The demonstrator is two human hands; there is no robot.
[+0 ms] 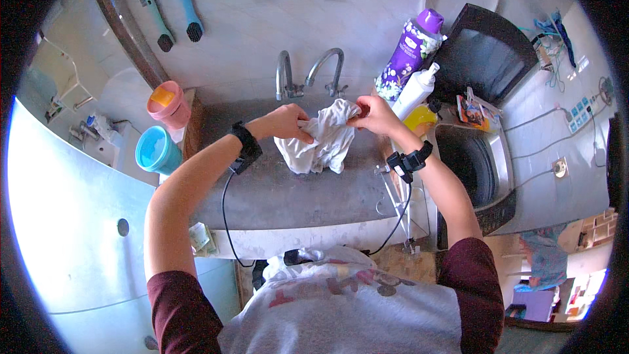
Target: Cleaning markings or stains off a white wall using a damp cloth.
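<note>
Now, left grip (283,123) and right grip (379,116), pinched closed, handle a bunched white cloth (320,144); spreading it would need outward tension.

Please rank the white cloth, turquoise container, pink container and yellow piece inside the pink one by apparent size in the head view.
1. White cloth
2. Turquoise container and pink container: they look alike, so unranked
3. Yellow piece

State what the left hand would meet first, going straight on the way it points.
The left hand would first meet the white cloth that it holds; beyond, perhaps the right hand, though depth is unclear.
</note>
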